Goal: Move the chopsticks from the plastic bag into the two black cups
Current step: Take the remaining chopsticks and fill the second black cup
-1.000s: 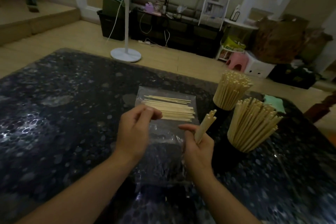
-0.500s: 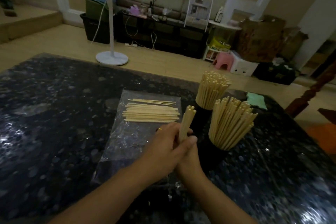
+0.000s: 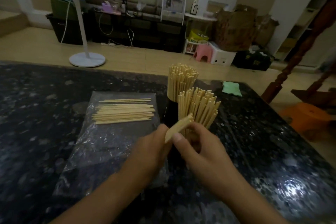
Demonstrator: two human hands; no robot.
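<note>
A clear plastic bag (image 3: 112, 143) lies flat on the dark speckled table (image 3: 40, 114), with a loose layer of pale chopsticks (image 3: 123, 112) in its far part. Two black cups stand right of the bag, each packed with upright chopsticks: the far cup's bundle (image 3: 181, 80) and the near cup's bundle (image 3: 199, 107). The near cup (image 3: 171, 112) shows only as a dark side. A small bunch of chopsticks (image 3: 179, 129) tilts up between my hands, just in front of the near cup. My left hand (image 3: 151, 149) and my right hand (image 3: 198, 149) both grip this bunch.
A green cloth (image 3: 231, 88) lies on the table's far right corner. A brown wooden chair (image 3: 298, 71) stands off the right edge. Beyond the table are a white fan stand (image 3: 87, 58), a pink stool (image 3: 202, 54) and dark shelving.
My left hand left the bag and joined my right hand on the bunch. The bunch has moved right, closer to the near cup, and tilts more.
</note>
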